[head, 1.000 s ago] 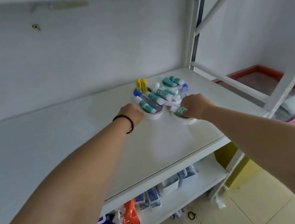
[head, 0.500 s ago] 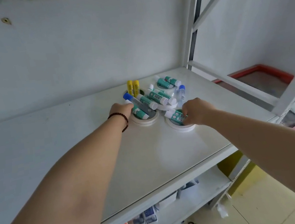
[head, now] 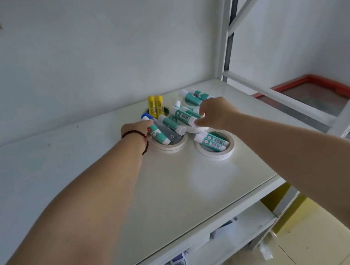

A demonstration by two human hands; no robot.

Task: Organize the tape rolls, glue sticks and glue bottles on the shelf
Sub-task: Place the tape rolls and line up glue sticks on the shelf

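Since a moment ago the right hand (head: 216, 113) has left the front tape roll (head: 215, 148) and is now reaching further back, fingers pinching a white-capped glue stick (head: 184, 117) that's lying pointing front-right. Going left to right, the left hand (head: 137, 128) is curling around the teal sticks (head: 158, 133) lying diagonally in the left roll (head: 170, 146). Two yellow sticks (head: 155, 105) are standing upright behind on the shelf (head: 177, 188).
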